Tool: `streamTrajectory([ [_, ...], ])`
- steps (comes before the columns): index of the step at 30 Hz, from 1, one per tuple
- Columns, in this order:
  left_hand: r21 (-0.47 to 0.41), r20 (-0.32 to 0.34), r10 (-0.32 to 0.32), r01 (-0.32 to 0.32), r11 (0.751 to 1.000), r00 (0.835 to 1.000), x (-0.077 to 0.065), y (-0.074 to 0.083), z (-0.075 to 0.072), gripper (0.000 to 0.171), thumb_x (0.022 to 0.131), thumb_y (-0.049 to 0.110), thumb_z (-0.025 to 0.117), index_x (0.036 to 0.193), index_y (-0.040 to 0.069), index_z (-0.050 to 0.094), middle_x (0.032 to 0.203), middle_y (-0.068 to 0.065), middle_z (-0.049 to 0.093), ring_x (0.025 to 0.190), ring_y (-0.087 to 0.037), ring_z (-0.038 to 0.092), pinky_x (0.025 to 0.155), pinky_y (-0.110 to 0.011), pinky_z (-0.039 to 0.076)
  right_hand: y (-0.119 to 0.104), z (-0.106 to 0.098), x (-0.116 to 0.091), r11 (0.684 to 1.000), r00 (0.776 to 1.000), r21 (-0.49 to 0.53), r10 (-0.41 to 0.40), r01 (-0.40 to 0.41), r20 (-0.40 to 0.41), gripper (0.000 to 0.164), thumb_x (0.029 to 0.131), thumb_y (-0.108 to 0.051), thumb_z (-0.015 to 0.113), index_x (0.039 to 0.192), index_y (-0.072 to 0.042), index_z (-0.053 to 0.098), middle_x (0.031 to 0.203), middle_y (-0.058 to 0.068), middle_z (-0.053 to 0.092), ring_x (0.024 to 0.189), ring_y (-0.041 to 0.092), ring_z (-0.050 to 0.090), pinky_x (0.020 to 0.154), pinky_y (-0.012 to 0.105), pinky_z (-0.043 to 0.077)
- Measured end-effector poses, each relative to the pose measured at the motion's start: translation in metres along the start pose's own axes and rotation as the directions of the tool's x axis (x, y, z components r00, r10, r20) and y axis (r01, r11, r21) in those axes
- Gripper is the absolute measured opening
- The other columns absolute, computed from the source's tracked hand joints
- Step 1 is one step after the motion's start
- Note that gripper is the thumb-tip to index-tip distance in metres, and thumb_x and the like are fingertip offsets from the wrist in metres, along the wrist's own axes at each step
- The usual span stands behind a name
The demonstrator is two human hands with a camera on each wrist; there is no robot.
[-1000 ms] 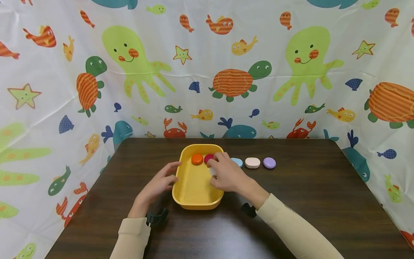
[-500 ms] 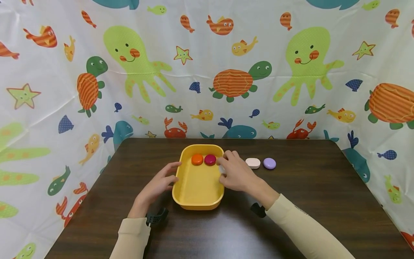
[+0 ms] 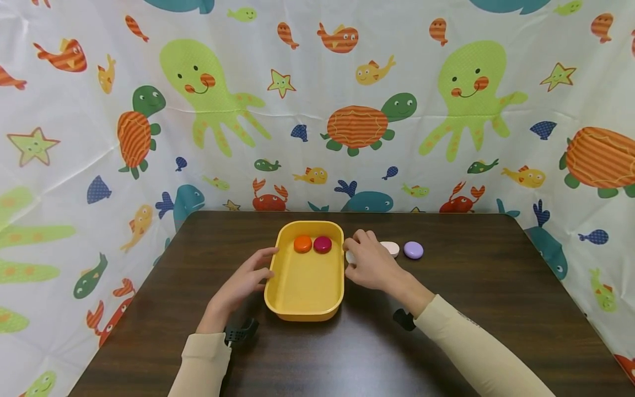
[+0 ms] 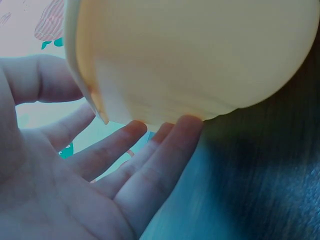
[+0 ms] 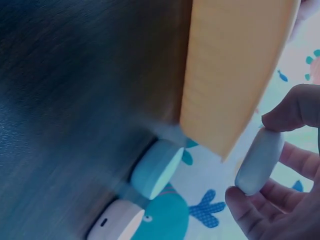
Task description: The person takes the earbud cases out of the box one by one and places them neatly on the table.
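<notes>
A yellow plastic tray [image 3: 304,317] stands on the dark table. Inside, at its far end, lie an orange rounded piece [image 3: 302,243] and a magenta rounded piece [image 3: 322,245]. My left hand [image 3: 243,278] rests its fairly straight fingers against the tray's left side. Just past the right rim, my right hand [image 3: 375,264] pinches a smooth white oval piece [image 5: 260,161] between thumb and fingertips, above the table. A light blue rounded piece [image 5: 157,169] shows in the right wrist view; in the head view my right hand hides it.
Right of my right hand, a pale pink oval piece [image 3: 391,249] and a purple round piece [image 3: 413,250] lie in a row on the table [image 3: 486,292]. Behind the table's far edge hangs a white curtain [image 3: 307,55] printed with sea animals.
My right hand has moved right, from over the tray to beyond its right rim, still pinching the white piece. It now covers the light blue piece in the head view. My left hand stays put.
</notes>
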State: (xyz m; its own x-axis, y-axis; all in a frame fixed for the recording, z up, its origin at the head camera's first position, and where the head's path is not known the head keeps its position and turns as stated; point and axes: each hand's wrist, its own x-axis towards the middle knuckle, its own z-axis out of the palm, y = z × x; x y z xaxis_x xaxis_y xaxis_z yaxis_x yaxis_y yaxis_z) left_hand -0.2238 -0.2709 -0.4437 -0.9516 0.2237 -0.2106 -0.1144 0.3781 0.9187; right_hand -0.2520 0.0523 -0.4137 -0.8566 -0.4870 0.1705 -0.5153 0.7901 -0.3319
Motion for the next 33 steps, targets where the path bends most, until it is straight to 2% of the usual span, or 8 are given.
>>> streamTrajectory([
  [11, 0.009, -0.004, -0.001, 0.001, 1.000, 1.000, -0.002, 0.001, 0.002, 0.062, 0.099, 0.016, 0.055, 0.156, 0.016, 0.032, 0.160, -0.019, 0.030, 0.135, -0.042, 0.044, 0.106, -0.057, 0.046, 0.010, 0.011, 0.001, 0.999, 0.997, 0.008, 0.052, -0.052, 0.054, 0.034, 0.081, -0.020, 0.074, 0.114, -0.013, 0.067, 0.108, 0.006, 0.053, 0.098, 0.023, 0.045, 0.079, 0.032, 0.050],
  [23, 0.003, -0.001, -0.007, 0.007, 1.000, 1.000, 0.001, 0.000, 0.000, 0.060, 0.100, 0.014, 0.053, 0.156, 0.015, 0.033, 0.159, -0.020, 0.030, 0.135, -0.042, 0.044, 0.105, -0.058, 0.046, 0.020, 0.027, 0.002, 0.998, 0.993, -0.036, 0.049, -0.045, 0.109, 0.035, 0.083, -0.020, 0.073, 0.117, -0.012, 0.066, 0.107, 0.008, 0.053, 0.098, 0.025, 0.046, 0.079, 0.035, 0.051],
  [33, -0.004, -0.002, -0.002, 0.002, 1.000, 1.000, 0.002, 0.000, -0.001, 0.060, 0.100, 0.013, 0.053, 0.156, 0.014, 0.033, 0.159, -0.021, 0.031, 0.135, -0.042, 0.045, 0.105, -0.058, 0.046, 0.026, 0.035, 0.001, 0.996, 0.993, -0.087, -0.007, 0.017, 0.117, 0.026, 0.084, -0.019, 0.072, 0.107, -0.012, 0.064, 0.102, 0.009, 0.054, 0.094, 0.027, 0.049, 0.079, 0.037, 0.049],
])
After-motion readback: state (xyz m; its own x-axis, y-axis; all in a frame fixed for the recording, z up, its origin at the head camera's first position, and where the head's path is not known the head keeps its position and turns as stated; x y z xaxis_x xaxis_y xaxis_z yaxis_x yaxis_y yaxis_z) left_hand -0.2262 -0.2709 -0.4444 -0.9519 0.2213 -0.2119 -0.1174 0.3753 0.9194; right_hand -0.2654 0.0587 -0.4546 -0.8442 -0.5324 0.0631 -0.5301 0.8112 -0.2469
